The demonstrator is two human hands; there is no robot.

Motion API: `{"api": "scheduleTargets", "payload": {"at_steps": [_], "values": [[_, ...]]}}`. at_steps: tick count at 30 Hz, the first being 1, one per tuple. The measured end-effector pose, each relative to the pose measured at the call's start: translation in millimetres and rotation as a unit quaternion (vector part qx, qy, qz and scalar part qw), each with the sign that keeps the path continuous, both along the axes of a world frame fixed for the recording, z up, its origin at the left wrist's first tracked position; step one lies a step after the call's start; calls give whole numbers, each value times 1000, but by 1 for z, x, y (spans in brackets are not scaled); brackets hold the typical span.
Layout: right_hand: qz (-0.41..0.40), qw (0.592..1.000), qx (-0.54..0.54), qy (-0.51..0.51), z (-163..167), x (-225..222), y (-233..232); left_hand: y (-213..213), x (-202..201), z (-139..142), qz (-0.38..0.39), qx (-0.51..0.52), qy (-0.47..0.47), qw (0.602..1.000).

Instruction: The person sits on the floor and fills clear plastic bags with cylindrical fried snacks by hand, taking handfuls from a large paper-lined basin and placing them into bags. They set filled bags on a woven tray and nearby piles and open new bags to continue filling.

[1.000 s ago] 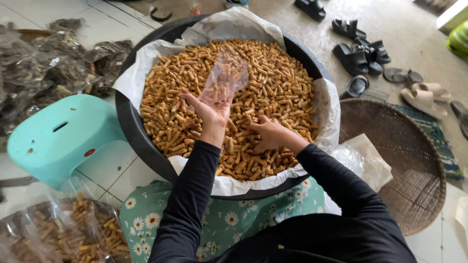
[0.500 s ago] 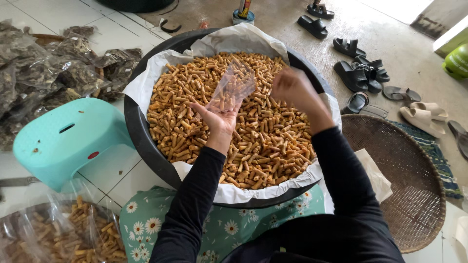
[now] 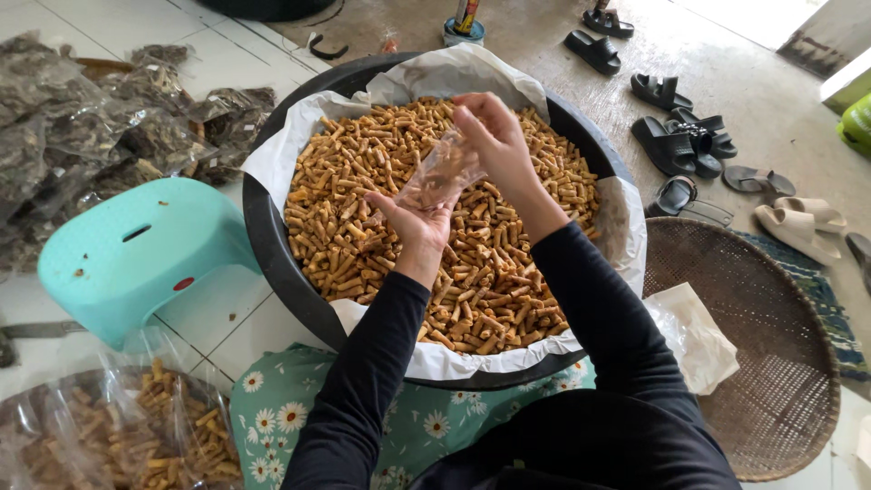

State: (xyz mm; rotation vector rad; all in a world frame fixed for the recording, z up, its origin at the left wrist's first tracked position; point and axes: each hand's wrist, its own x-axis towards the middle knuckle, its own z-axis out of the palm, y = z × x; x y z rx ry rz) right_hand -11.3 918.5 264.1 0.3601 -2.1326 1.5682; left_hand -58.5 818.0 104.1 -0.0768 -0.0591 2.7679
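Note:
A big black tub (image 3: 272, 263), lined with white paper (image 3: 299, 145), is filled with short golden-brown snack sticks (image 3: 508, 281). Above it my left hand (image 3: 413, 227) holds a small clear plastic bag (image 3: 440, 172) by its lower end, palm up. My right hand (image 3: 494, 136) is raised at the bag's upper edge, its fingers curled over the bag's mouth. Whether sticks are in that hand is hidden. Both arms wear black sleeves.
A turquoise plastic stool (image 3: 136, 254) stands left of the tub. Filled clear bags of sticks (image 3: 118, 426) lie at the bottom left, dark packets (image 3: 82, 136) at the upper left. A round woven tray (image 3: 762, 363) lies on the right, several sandals (image 3: 680, 136) beyond it.
My right hand has risen from the heap of sticks up to the mouth of the bag. The left hand has kept the bag over the tub.

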Motion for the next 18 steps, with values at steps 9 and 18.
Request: {"api": "scheduleTargets", "payload": {"at_steps": [9,18], "values": [[73,987,138,25,41,45,-4,-9,-11,-5,78,-27,15,996],[6,998,28,47,2,72,35,-77,-9,9,60,71,124,988]]}}
